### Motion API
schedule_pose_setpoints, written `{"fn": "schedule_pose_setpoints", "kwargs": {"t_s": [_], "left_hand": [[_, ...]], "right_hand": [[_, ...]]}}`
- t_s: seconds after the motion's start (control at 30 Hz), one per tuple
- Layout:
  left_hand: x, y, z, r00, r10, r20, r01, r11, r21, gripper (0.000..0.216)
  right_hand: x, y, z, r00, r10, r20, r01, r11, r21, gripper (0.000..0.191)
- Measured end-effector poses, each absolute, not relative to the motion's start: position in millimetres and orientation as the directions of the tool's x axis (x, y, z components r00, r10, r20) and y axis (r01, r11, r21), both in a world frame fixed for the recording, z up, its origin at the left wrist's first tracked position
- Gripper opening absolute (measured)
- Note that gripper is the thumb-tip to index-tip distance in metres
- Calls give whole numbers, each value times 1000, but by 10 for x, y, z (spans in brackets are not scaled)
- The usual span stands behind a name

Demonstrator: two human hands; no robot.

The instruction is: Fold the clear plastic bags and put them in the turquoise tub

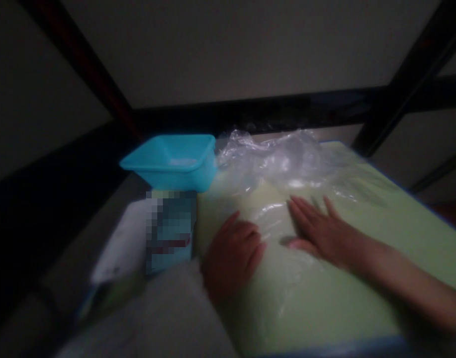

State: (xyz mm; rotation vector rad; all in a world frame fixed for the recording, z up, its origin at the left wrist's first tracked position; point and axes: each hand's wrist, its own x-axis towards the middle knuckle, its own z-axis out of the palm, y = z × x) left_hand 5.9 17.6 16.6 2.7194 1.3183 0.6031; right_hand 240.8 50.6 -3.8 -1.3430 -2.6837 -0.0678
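Note:
A large clear plastic sheet (276, 164) lies over the pale green table top, bunched and crinkled at the far side and flatter toward me. My right hand (320, 233) lies flat on it, fingers stretched forward and the thumb apart. To the left, my left hand (233, 258) rests on the near part of the plastic with its fingers curled in and closed on it; the fingertips are partly hidden. A grey sleeve covers the left forearm. The picture is dim and a little blurred.
A turquoise plastic basin (201, 174) stands at the back left, with something pale inside. In front of it lies a pixelated flat object (171, 238), beside white paper (123, 238). The green table (362, 303) has blue edges; dark frame bars and a pale panel rise behind.

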Motion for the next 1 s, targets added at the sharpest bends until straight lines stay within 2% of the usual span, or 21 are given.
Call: {"fn": "schedule_pose_setpoints", "kwargs": {"t_s": [0.2, 0.47, 0.7, 0.83, 1.0], "left_hand": [[63, 173, 156, 553, 761, 339, 743, -635, 212, 25], [58, 170, 157, 549, 765, 336, 745, -631, 219, 24], [53, 182, 132, 542, 743, 393, 735, -646, 208, 26], [5, 223, 121, 479, 736, 478, 781, -606, 151, 23], [-26, 288, 128, 411, 826, 386, 881, -468, 64, 21]], "right_hand": [[2475, 539, 21, -483, 865, 135, 875, 482, 47, 99], [2525, 524, 66, -455, 887, 72, 886, 443, 140, 106], [2606, 587, 60, -493, 869, 51, 867, 485, 116, 89], [2650, 644, 36, -525, 848, 70, 849, 517, 105, 86], [2660, 670, 45, -523, 850, 59, 851, 516, 96, 82]]}}
